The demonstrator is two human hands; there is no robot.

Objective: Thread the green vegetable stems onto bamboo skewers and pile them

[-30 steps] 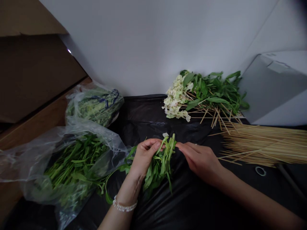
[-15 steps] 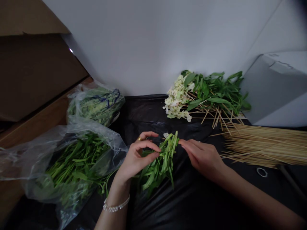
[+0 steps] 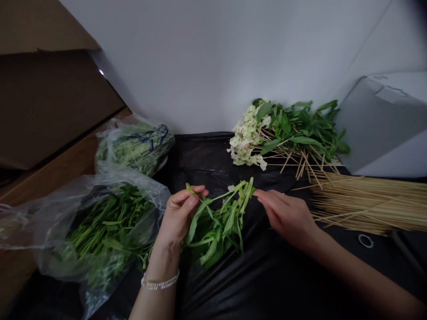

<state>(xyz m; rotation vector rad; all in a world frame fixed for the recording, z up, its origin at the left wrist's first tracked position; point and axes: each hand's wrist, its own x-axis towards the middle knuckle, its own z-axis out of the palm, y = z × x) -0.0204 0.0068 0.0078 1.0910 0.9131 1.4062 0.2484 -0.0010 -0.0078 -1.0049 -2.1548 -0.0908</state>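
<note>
Over the black plastic sheet (image 3: 213,155), my left hand (image 3: 178,213) pinches a tip of the leafy green stems (image 3: 220,226) and my right hand (image 3: 287,218) sits at their other end, grip unclear, with plenty left in the plastic bag (image 3: 147,191) and a heap of leaves and pale flowers (image 3: 287,133) already lying on the loose skewers (image 3: 300,164).

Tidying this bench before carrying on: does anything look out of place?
Yes: loose bamboo skewers lie crisscrossed under the leafy bundle, at odd angles, unlike the neater spread of skewers beside them. A small pale ring also lies on its own on the black plastic sheet.
</note>
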